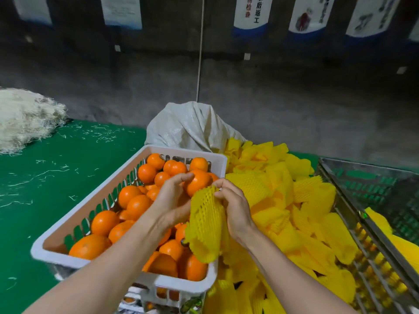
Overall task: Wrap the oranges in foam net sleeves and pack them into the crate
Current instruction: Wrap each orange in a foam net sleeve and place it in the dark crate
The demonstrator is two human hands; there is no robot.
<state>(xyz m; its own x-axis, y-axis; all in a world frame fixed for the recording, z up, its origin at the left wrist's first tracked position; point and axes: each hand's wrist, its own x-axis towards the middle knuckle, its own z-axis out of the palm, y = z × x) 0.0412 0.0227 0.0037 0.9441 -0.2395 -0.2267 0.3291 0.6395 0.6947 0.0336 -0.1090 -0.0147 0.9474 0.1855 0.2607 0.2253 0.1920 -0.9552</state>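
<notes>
My left grip [172, 200] and the foam net sleeve [205, 223] cover part of the orange [198, 182] I hold. Right of my right grip [233, 207], the grey crate [371, 184] runs off the edge. Far beyond, cropped posters [251, 14] carry blurred print.

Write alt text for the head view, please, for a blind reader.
The left hand holds an orange while the right hand pinches a yellow foam sleeve above a white basket of oranges. Loose sleeves are piled beside it.

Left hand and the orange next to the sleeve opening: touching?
Touching. Head view: the left hand curls its fingers round the orange with no gap, just above the foam net sleeve that the right hand pinches.
</notes>
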